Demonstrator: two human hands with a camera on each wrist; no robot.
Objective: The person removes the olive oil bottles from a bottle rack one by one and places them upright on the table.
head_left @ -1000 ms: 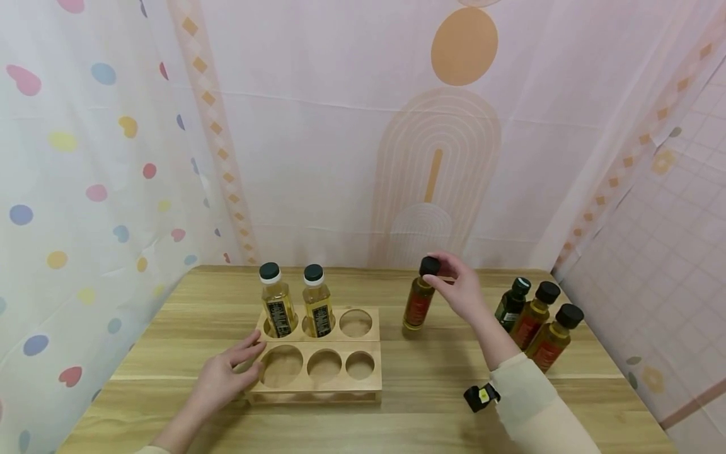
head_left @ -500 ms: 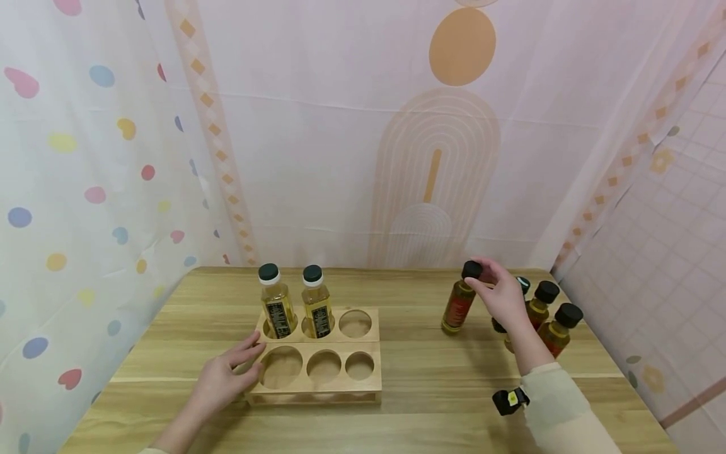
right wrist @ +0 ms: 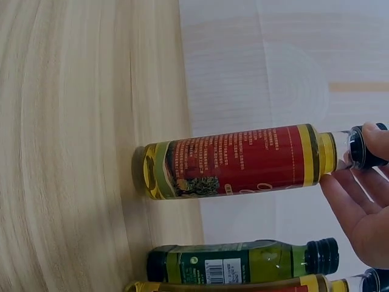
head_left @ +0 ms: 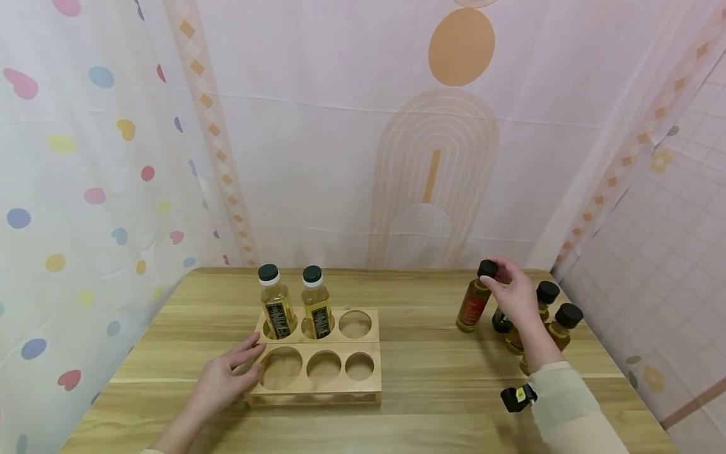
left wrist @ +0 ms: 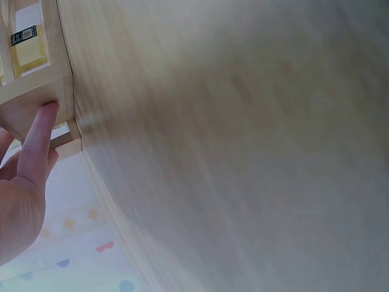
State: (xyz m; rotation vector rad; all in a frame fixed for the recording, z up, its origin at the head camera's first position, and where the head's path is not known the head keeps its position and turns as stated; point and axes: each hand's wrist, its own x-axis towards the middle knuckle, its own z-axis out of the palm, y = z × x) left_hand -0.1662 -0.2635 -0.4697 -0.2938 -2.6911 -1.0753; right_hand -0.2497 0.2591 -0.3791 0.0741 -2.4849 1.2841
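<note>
My right hand (head_left: pixel 517 296) pinches the black cap of a red-labelled oil bottle (head_left: pixel 473 306) between thumb and fingers. The bottle is nearly upright; in the right wrist view its base (right wrist: pixel 157 173) is close to the tabletop, and whether it touches I cannot tell. On the left, my left hand (head_left: pixel 224 375) rests its fingers against the end of a two-tier wooden bottle rack (head_left: pixel 340 342); a straight finger (left wrist: pixel 39 137) touches the end board. Two clear oil bottles with dark green caps, one left (head_left: pixel 278 309) and one middle (head_left: pixel 319 312), stand in the rack's back row.
Right of the held bottle stand a green bottle (right wrist: pixel 267 264), partly hidden by my right hand in the head view, and two more red-labelled bottles with black caps (head_left: pixel 569 315). A patterned curtain (head_left: pixel 317 157) hangs behind the wooden table (head_left: pixel 420 384).
My right hand has carried the red-labelled bottle rightward, from near the rack to beside the other bottles. The left hand and the rack have stayed in place.
</note>
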